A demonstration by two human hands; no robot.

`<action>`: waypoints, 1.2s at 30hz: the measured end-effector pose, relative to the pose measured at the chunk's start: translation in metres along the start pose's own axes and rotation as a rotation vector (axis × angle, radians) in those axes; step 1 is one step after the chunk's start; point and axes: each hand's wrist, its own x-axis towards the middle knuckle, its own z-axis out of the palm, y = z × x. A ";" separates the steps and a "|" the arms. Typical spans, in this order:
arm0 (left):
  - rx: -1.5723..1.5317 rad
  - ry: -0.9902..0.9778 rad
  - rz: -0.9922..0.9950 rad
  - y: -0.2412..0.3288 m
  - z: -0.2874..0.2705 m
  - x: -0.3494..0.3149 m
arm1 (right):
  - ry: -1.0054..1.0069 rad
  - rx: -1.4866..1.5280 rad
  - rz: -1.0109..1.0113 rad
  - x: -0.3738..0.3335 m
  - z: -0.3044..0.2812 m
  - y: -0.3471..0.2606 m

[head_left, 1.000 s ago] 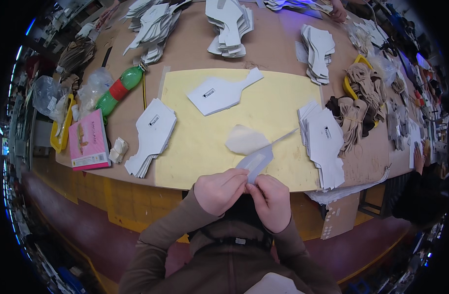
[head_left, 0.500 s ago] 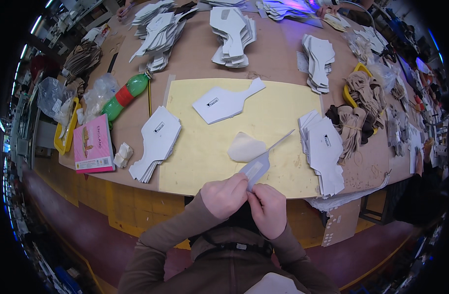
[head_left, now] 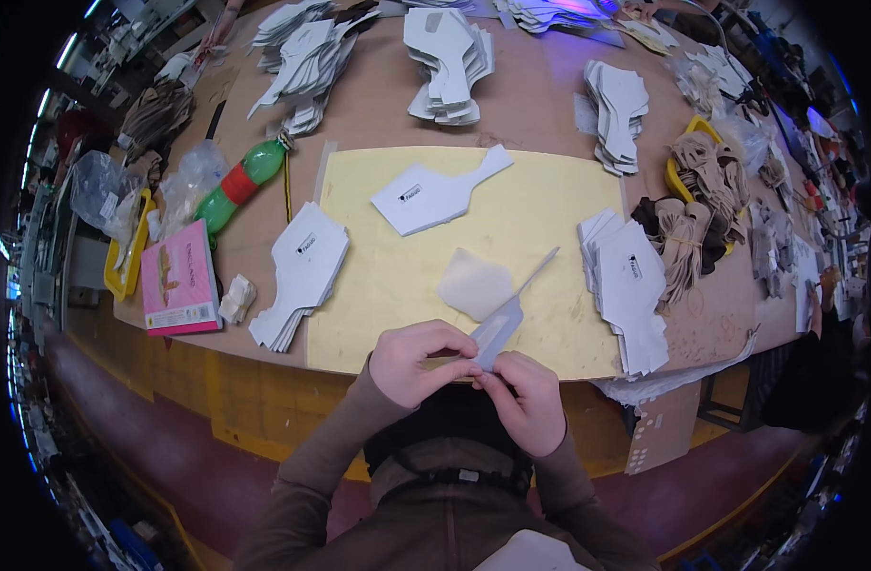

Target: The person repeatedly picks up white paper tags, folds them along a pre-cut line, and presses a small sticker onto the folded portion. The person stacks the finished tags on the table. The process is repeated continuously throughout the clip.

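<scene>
Near the table's front edge my left hand (head_left: 416, 364) pinches the near end of a pale grey flat cut piece (head_left: 502, 325) between thumb and fingertips. My right hand (head_left: 528, 398) is closed on the same end, its fingertips meeting those of the left. The piece has a lighter strip on its face and a narrow tail pointing away to the right. Against its far side is a cream, rounded flat part (head_left: 475, 285); whether the two are joined I cannot tell. Further off, a white cut piece (head_left: 424, 202) with a narrow tail lies flat on the yellow mat (head_left: 378, 309).
Stacks of white cut pieces lie left (head_left: 307, 257) and right (head_left: 630, 276), with more at the back (head_left: 445, 67). On the left are a green bottle (head_left: 261, 164) and a pink book (head_left: 176, 276). Bundled brown straps (head_left: 687, 238) fill the right side. Other people's hands show at the far edges.
My left hand has rolled and its fingers now arch, with thumb and fingertips at the piece's near edge. The grey piece and the cream part have shifted slightly.
</scene>
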 end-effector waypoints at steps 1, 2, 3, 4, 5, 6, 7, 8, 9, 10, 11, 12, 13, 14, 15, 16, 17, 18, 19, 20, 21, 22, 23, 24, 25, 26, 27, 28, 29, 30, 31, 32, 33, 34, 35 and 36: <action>-0.046 -0.017 -0.024 -0.001 -0.002 0.001 | 0.000 -0.010 -0.035 0.001 0.000 0.000; -0.087 -0.038 -0.050 -0.001 -0.003 0.002 | -0.005 -0.013 -0.023 0.001 -0.001 -0.001; -0.131 -0.060 -0.074 -0.002 -0.004 0.002 | -0.009 -0.017 -0.010 0.001 -0.002 -0.001; -0.140 -0.070 -0.080 -0.002 -0.004 0.003 | -0.012 -0.018 0.003 0.000 -0.004 -0.001; -0.149 -0.079 -0.082 -0.002 -0.004 0.003 | -0.023 -0.011 0.018 -0.001 -0.005 -0.001; -0.156 -0.087 -0.081 -0.002 -0.003 0.003 | -0.031 0.000 0.031 -0.001 -0.006 -0.001; -0.135 -0.077 -0.069 -0.001 -0.002 0.003 | -0.038 0.010 0.042 -0.002 -0.007 -0.001; -0.112 -0.066 -0.056 -0.001 -0.001 0.003 | -0.037 0.014 0.045 -0.002 -0.007 0.000; -0.103 -0.054 -0.036 0.000 0.000 0.002 | -0.035 0.018 0.047 -0.003 -0.007 0.000; -0.060 -0.046 -0.006 0.001 0.002 0.002 | -0.033 0.023 0.051 -0.003 -0.008 0.000; -0.029 -0.037 0.032 0.002 0.003 0.002 | -0.027 0.022 0.047 -0.003 -0.008 0.001; -0.006 -0.029 0.065 0.003 0.003 0.002 | -0.021 0.021 0.043 -0.004 -0.008 0.001; 0.055 -0.026 0.091 0.004 0.004 0.001 | -0.015 0.021 0.038 -0.004 -0.007 0.002; 0.108 -0.024 0.112 0.005 0.005 0.000 | -0.012 0.007 0.017 -0.003 -0.007 0.002; 0.152 -0.019 0.134 0.006 0.006 -0.002 | -0.009 -0.007 -0.005 -0.003 -0.006 0.003; 0.249 -0.011 0.188 0.007 0.007 -0.003 | -0.007 -0.021 -0.027 -0.003 -0.006 0.004; 0.336 0.000 0.243 0.008 0.009 -0.004 | -0.003 -0.063 -0.052 -0.003 -0.004 0.004; 0.416 0.009 0.293 0.009 0.010 -0.005 | 0.001 -0.105 -0.077 -0.002 -0.003 0.005; 0.503 0.006 0.318 0.011 0.011 -0.006 | 0.005 -0.148 -0.101 -0.002 -0.001 0.005; 0.581 0.000 0.338 0.012 0.012 -0.007 | 0.010 -0.176 -0.121 -0.002 0.000 0.006; 0.649 -0.007 0.361 0.013 0.012 -0.007 | 0.015 -0.205 -0.140 -0.002 0.002 0.006; 0.702 -0.029 0.369 0.014 0.011 -0.007 | 0.018 -0.228 -0.153 -0.002 0.003 0.005; 0.745 -0.051 0.380 0.015 0.011 -0.006 | 0.013 -0.260 -0.158 -0.003 0.004 0.005; 0.779 -0.075 0.387 0.016 0.009 -0.005 | 0.006 -0.286 -0.157 -0.003 0.004 0.004; 0.782 -0.077 0.394 0.016 0.008 -0.004 | -0.002 -0.312 -0.157 -0.003 0.004 0.003; 0.775 -0.079 0.399 0.017 0.008 -0.002 | -0.002 -0.320 -0.158 -0.003 0.004 0.002; 0.759 -0.081 0.399 0.017 0.007 -0.001 | -0.001 -0.328 -0.161 -0.003 0.004 0.002; 0.757 -0.071 0.404 0.017 0.007 0.001 | -0.001 -0.336 -0.165 -0.003 0.003 0.001; 0.746 -0.062 0.403 0.017 0.007 0.003 | 0.003 -0.332 -0.169 -0.002 0.003 0.000; 0.720 -0.054 0.399 0.016 0.008 0.003 | 0.006 -0.328 -0.173 -0.002 0.003 0.000; 0.719 -0.037 0.392 0.016 0.008 0.004 | 0.003 -0.319 -0.166 -0.002 0.003 -0.001; 0.703 -0.022 0.385 0.015 0.008 0.004 | 0.010 -0.314 -0.170 -0.001 0.003 -0.001; 0.676 -0.010 0.370 0.013 0.009 0.004 | 0.011 -0.303 -0.165 0.000 0.002 -0.001; 0.661 0.007 0.369 0.012 0.009 0.003 | 0.012 -0.291 -0.159 0.000 0.002 -0.001; 0.635 0.021 0.359 0.010 0.009 0.003 | 0.022 -0.254 -0.147 0.001 0.003 -0.001; 0.608 0.034 0.350 0.007 0.009 0.002 | 0.031 -0.218 -0.135 0.001 0.003 -0.001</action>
